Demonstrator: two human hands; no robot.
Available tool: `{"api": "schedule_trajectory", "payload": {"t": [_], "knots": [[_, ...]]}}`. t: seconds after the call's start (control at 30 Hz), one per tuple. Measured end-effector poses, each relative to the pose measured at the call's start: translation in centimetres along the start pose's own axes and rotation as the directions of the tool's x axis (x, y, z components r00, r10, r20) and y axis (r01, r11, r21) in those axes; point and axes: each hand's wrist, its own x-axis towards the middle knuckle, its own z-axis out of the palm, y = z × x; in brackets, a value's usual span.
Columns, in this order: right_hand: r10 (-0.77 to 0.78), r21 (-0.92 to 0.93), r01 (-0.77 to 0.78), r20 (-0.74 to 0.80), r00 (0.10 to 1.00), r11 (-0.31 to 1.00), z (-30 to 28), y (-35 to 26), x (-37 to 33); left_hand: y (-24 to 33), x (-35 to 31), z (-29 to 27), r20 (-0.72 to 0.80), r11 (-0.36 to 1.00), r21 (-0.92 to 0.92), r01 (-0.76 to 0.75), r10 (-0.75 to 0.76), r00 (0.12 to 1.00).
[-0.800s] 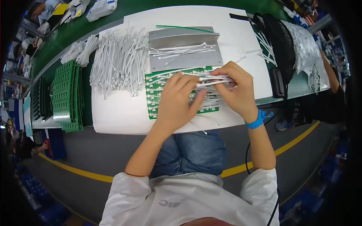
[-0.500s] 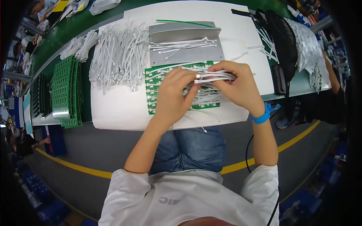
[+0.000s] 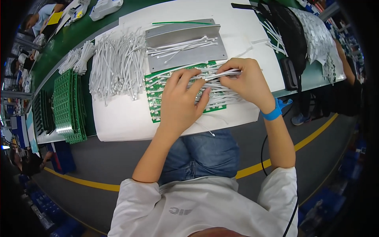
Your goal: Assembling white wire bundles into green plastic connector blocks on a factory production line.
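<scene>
A green circuit board (image 3: pixel 155 114) lies on the white work surface, with rows of small white connectors and many white cables across it. My right hand (image 3: pixel 245 83) pinches several white cables (image 3: pixel 225 74) between thumb and fingers over the board's right part. Their connector ends point left toward my other hand. My left hand (image 3: pixel 177 98) is over the board's left and middle, fingers bent and apart, the thumb separate from the index finger. Its fingertips are close to the cable ends, and I see nothing gripped there. Much of the board is hidden beneath my hands and the cables.
A grey metal bracket (image 3: pixel 185 59) behind the board bears loose white cables. Left of it lies a large cable pile (image 3: pixel 118 63); farther left stand stacked green boards (image 3: pixel 67 102). A black mesh bag (image 3: pixel 290 35) and a black case (image 3: pixel 289 74) lie at the right.
My left thumb and fingers have spread apart and moved off the cable ends. My right hand still holds the cables, now lower against the board. The whole view has shifted slightly.
</scene>
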Motion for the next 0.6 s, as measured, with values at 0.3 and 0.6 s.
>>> {"api": "schedule_trajectory", "payload": {"t": [0.3,0.6], "knots": [[0.059,-0.006,-0.059,0.116,0.991,0.998,-0.7,-0.2,0.4,-0.2,-0.3,0.2,-0.04,0.998,0.045,-0.031,0.033,0.999],[0.074,0.116,-0.071,-0.022,0.997,0.991,0.7,0.5,-0.4,0.0,-0.1,0.3,-0.039,0.997,0.07,-0.032,0.034,0.999]]}}
